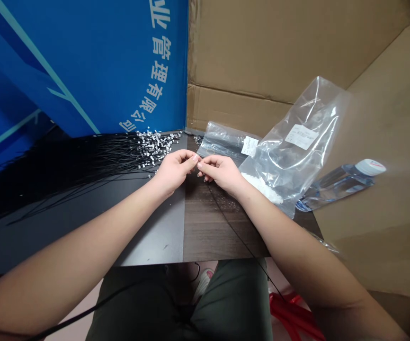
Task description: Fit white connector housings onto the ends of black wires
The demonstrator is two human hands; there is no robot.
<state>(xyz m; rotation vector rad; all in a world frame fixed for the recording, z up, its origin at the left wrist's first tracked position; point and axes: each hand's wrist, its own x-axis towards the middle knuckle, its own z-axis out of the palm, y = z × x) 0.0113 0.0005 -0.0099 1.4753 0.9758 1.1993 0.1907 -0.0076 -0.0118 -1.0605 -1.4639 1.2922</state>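
Note:
My left hand and my right hand meet fingertip to fingertip above the table, both closed in a pinch. A thin black wire runs from beneath my right fingers, over the wood-grain surface and down past the front edge; its upper end is hidden by the fingers. What the left fingertips pinch is too small to make out. Left of my hands lies a large bundle of black wires with small white connectors at their ends. To the right, a clear plastic bag holds several small white pieces.
A smaller labelled plastic bag lies behind my hands. At the right, a water bottle leans against the cardboard wall. A blue printed panel stands behind the bundle. Something red is below the table.

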